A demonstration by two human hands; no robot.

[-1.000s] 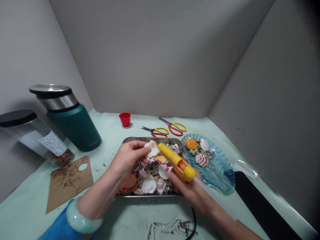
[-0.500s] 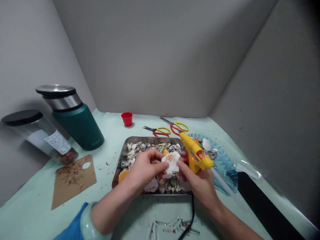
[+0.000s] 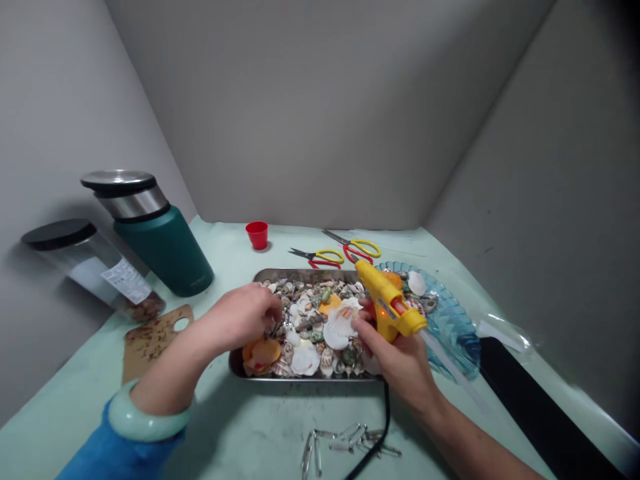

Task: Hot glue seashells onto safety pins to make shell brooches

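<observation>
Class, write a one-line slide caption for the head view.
Right hand holding a yellow glue gun and white shell, left hand over the left side of a shell-filled metal tray.

The right hand [image 3: 407, 367] holds a yellow glue gun [image 3: 383, 287] and 1 white shell [image 3: 339, 329].

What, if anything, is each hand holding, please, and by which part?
Right hand: the glue gun by its handle and the white shell by its edge. Left hand: I cannot tell.

L arm [image 3: 197, 347] — blue slv. [image 3: 123, 459], rounded pale-grn bangle [image 3: 145, 425]
</observation>
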